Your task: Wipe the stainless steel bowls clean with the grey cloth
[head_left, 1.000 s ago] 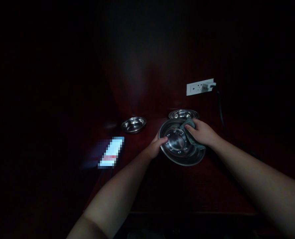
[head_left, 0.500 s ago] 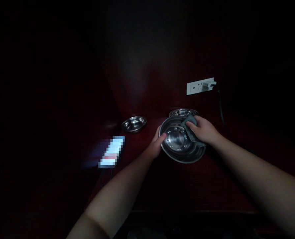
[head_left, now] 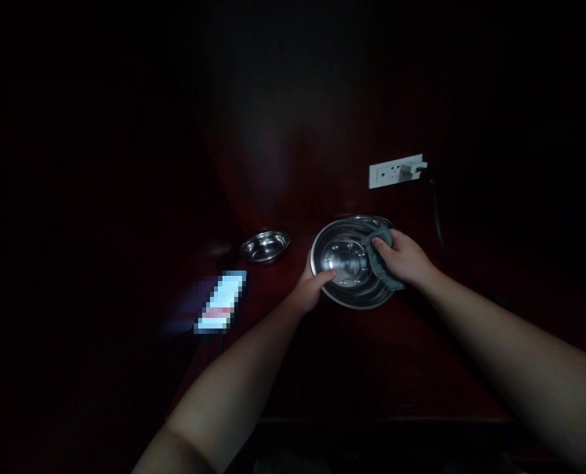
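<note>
A shiny steel bowl (head_left: 347, 263) is tilted toward me above the dark red table. My left hand (head_left: 311, 287) grips its left rim, the thumb over the inside and the fingers hidden behind. A grey-green cloth (head_left: 382, 263) is pinched in my right hand (head_left: 407, 258) and lies over the bowl's right rim. Behind the raised bowl, another steel dish (head_left: 379, 220) shows only its far edge. To the left, a smaller shallow steel bowl (head_left: 266, 246) sits on the table, apart from both hands.
A lit phone (head_left: 221, 301), its screen blurred out, lies on the left with a cable below it. On the back wall is a white socket (head_left: 396, 171) with a plug, and a dark cord (head_left: 436, 214) hangs from it. The table's front edge (head_left: 372, 419) runs below my arms.
The held bowl has shifted slightly up and left and now covers more of the dish behind it. My left thumb reaches further inside, and the cloth stays at the right rim.
</note>
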A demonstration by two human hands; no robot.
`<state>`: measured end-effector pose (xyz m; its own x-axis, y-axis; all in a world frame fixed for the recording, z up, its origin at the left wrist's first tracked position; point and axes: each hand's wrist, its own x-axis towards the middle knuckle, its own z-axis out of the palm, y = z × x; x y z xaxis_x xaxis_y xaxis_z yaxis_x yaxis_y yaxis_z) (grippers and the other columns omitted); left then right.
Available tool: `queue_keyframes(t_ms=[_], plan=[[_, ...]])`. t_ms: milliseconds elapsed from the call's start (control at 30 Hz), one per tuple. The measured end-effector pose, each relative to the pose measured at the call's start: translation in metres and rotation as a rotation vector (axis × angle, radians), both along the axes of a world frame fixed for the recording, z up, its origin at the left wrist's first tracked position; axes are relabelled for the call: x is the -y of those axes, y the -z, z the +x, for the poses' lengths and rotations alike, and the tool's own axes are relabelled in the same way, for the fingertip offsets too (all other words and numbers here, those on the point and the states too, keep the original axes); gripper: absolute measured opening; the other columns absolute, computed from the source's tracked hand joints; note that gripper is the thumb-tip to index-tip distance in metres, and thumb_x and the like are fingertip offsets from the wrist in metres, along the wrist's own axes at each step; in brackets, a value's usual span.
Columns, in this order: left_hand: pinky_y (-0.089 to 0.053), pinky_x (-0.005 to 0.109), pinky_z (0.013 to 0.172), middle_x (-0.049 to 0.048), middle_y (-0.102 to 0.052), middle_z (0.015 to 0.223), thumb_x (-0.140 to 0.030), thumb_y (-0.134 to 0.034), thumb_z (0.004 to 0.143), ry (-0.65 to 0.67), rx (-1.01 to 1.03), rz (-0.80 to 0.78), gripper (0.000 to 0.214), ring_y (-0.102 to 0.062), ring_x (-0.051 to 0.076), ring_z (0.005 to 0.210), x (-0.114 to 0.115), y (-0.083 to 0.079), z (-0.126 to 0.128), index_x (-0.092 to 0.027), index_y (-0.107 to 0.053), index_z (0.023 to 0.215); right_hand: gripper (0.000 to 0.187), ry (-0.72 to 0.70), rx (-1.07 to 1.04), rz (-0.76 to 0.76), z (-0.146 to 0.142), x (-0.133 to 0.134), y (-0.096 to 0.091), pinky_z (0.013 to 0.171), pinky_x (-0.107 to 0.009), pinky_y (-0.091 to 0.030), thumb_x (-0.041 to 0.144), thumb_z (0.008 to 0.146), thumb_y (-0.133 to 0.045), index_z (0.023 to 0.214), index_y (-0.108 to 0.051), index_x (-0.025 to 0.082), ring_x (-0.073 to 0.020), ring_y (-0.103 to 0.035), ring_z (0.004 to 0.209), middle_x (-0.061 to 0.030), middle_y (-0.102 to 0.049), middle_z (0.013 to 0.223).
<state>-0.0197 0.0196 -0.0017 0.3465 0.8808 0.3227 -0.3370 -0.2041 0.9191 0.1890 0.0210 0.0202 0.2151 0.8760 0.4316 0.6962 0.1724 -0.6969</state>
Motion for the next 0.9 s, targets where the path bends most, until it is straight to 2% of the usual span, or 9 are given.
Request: queue_keyframes(t_ms=[367,900], plan=[[-0.031,0.047,0.105,0.0072,-0.067,0.108,-0.027,-0.068,0.064,0.011,-0.025,-0.087,0.066,-0.053,0.03,0.115,0.0027,-0.0008,-0.0018,-0.018,-0.05,0.127,0.023,-0.026,0.015,-0.002,-0.0002,0.0042,-0.0044,0.069,-0.031,-0.046,0.036,0.083,-0.048,0.087,-0.061,0.017,-0.0214,-0.062,0.076,-0.0086,-0.068,0.086],[-0.034,0.047,0.104,0.009,-0.064,0.117,-0.031,-0.068,0.065,0.106,-0.03,-0.047,0.064,-0.048,0.034,0.122,0.0047,-0.0043,-0.001,-0.018,-0.053,0.125,0.021,-0.063,0.081,0.015,-0.0001,0.0053,-0.0033,0.064,-0.031,-0.043,0.039,0.081,-0.049,0.079,-0.057,0.019,-0.0201,-0.059,0.07,-0.0053,-0.064,0.077]])
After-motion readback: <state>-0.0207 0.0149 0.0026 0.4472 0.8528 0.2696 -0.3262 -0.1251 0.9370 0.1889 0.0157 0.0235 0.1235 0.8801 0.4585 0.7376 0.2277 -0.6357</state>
